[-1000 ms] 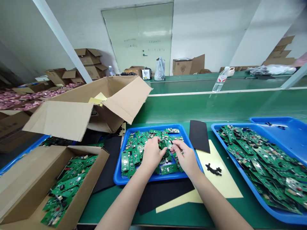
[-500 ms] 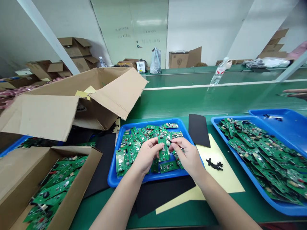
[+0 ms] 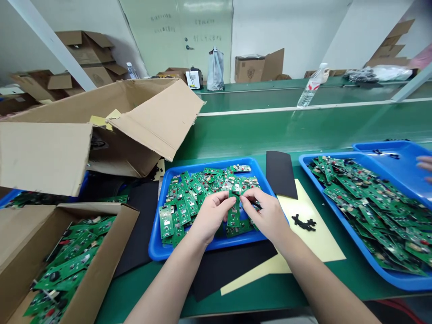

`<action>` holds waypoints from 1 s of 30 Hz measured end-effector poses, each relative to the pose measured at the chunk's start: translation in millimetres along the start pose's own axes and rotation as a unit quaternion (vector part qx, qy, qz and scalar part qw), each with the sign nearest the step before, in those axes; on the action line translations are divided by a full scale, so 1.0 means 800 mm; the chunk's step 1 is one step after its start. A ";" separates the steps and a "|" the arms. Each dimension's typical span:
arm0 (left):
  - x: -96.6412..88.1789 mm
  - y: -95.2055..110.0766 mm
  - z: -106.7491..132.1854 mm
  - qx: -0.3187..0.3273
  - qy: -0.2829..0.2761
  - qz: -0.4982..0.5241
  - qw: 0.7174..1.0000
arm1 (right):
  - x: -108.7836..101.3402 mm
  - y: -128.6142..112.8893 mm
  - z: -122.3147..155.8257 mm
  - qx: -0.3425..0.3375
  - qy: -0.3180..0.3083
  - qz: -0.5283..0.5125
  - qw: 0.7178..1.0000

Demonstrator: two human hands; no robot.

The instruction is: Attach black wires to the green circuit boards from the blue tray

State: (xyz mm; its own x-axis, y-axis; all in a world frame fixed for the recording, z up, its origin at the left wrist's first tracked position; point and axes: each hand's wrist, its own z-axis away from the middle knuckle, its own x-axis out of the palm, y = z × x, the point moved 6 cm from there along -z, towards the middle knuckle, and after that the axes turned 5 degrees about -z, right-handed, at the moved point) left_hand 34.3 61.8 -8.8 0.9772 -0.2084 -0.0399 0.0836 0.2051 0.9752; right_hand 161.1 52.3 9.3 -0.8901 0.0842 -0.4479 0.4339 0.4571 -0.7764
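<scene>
My left hand [image 3: 211, 213] grips a green circuit board [image 3: 233, 215] between thumb and fingers, holding it upright over a blue tray [image 3: 155, 234]. My right hand [image 3: 265, 211] is closed in a pinch, its thumb and fingertips touching the board's upper right edge. Whatever lies between those fingertips is too small and covered to make out. Many similar boards [image 3: 184, 209] fill the tray below both hands. To the right, a cluster of small black pieces [image 3: 304, 222] lies on a pale yellow sheet [image 3: 324, 247].
A second blue tray [image 3: 351, 252] heaped with boards stands at right, beside another blue tray [image 3: 398, 155]. At left are an open carton [image 3: 124, 220] of boards and a larger carton [image 3: 162, 121]. Black sheets [image 3: 281, 173] lie around. Another person's hand [image 3: 425, 163] shows at the right edge.
My right fingertips have moved from beside the board, where a small dark piece showed between them, onto its upper edge. The view has tilted down slightly. The other person's hand has lowered.
</scene>
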 end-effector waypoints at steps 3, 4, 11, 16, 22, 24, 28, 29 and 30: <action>-0.001 -0.001 0.000 -0.003 0.005 -0.005 1.000 | 0.001 0.000 0.000 -0.009 -0.015 0.004 1.000; -0.001 -0.002 0.000 -0.004 0.006 -0.005 1.000 | 0.001 0.000 0.000 -0.010 -0.018 0.007 1.000; 0.000 -0.004 0.001 -0.015 -0.003 0.013 1.000 | 0.003 0.000 0.001 -0.007 -0.028 0.023 0.999; -0.002 0.000 0.002 0.002 0.001 -0.013 1.000 | 0.005 0.001 0.001 -0.008 -0.034 0.032 0.999; -0.003 0.004 0.002 0.031 0.021 -0.054 0.998 | 0.006 0.001 0.003 -0.016 -0.034 0.042 0.998; -0.003 0.004 0.001 0.039 0.018 -0.064 0.997 | 0.006 0.000 0.002 -0.018 -0.036 0.051 0.998; -0.003 0.001 0.001 0.039 0.023 -0.082 0.996 | 0.007 0.000 0.002 -0.025 -0.040 0.068 0.997; -0.004 0.001 0.001 0.039 0.026 -0.085 0.995 | 0.007 0.000 0.002 -0.027 -0.041 0.072 0.996; -0.004 0.001 0.000 0.042 0.028 -0.088 0.995 | 0.007 0.000 0.002 -0.027 -0.041 0.075 0.996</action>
State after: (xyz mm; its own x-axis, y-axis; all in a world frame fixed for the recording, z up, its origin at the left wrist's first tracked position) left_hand 30.9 62.3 -8.0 0.9584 -0.1802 -0.2214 0.2402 0.0899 0.9665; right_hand 156.2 51.7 6.1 -0.8006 0.0832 -0.5934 0.5506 0.4927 -0.6738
